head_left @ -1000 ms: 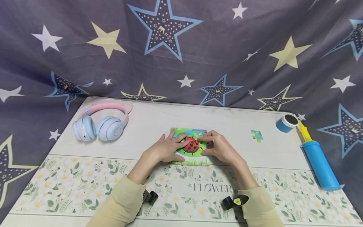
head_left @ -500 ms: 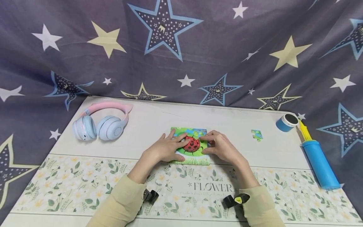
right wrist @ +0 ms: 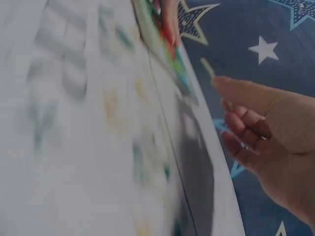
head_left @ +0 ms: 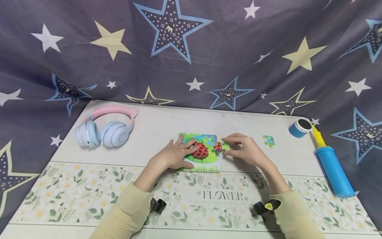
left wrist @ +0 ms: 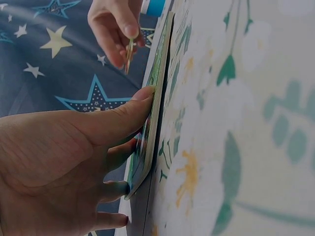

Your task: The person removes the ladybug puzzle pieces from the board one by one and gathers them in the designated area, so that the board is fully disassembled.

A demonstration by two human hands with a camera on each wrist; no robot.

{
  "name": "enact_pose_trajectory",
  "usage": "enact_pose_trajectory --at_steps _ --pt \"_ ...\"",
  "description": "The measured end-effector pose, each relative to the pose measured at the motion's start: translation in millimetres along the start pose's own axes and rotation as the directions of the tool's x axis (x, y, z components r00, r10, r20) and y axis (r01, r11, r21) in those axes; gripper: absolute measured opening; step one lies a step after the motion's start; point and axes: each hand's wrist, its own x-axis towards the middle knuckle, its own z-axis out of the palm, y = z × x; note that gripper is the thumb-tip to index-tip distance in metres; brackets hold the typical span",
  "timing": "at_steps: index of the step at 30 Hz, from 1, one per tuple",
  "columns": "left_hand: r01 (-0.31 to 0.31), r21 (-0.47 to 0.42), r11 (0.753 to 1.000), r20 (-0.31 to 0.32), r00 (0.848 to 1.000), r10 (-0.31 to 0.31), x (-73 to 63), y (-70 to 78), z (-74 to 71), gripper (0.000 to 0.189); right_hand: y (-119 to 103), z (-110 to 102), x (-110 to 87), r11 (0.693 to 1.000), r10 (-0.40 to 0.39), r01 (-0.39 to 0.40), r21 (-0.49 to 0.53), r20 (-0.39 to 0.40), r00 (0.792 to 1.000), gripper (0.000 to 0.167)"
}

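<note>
A ladybug jigsaw puzzle (head_left: 209,168) in a flat board lies at the middle of the table. My left hand (head_left: 174,155) rests on its left part, fingers spread over the picture; in the left wrist view the thumb lies along the board's near edge. Just off the board's right side, my right hand (head_left: 247,150) pinches a green and red puzzle piece (head_left: 225,147) between thumb and fingers. Seen edge-on in the left wrist view, this puzzle piece (left wrist: 129,56) is raised above the board. Another puzzle piece (head_left: 269,140), blue and green, lies apart to the right.
Pink and blue headphones (head_left: 114,134) lie at the back left. A blue and white cylinder (head_left: 299,128) stands at the back right, beside a blue pump (head_left: 335,171) with yellow sticks at its top. A star-patterned cloth (head_left: 191,66) hangs behind the table.
My right hand has lifted a puzzle piece out of the board's right side and moved right with it. My left hand has stayed on the board.
</note>
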Motion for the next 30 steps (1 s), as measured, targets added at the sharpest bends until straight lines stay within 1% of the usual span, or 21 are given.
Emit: enact_pose_trajectory --at_steps 8,14,18,21,25,30 --pt "-0.008 -0.011 1.0 -0.013 1.0 0.007 0.8 0.0 0.3 0.076 38 -30 -25.4 0.999 -0.029 0.028 -0.015 -0.068 0.997 0.045" --pt "-0.008 -0.014 1.0 -0.016 1.0 0.008 0.3 0.3 0.2 0.075 67 -52 -48.1 1.0 0.001 -0.001 0.005 -0.086 0.996 0.044" --pt "-0.004 -0.013 1.0 -0.011 1.0 0.004 0.5 -0.3 -0.3 0.076 79 -63 -62.3 0.999 0.034 -0.035 -0.003 -0.098 0.995 0.044" --pt "-0.005 -0.014 1.0 -0.008 1.0 0.005 0.6 -0.4 -0.9 0.076 86 -71 -71.9 0.999 0.042 -0.044 -0.023 -0.108 0.993 0.045" --pt "-0.008 -0.015 1.0 -0.006 1.0 0.008 1.2 -0.3 -0.3 0.075 95 -81 -83.8 0.996 0.051 -0.059 -0.063 -0.126 0.991 0.045" --pt "-0.01 -0.017 1.0 -0.007 1.0 0.009 1.0 -0.6 0.2 0.075 105 -89 -95.1 0.988 0.085 -0.101 -0.115 -0.135 0.987 0.043"
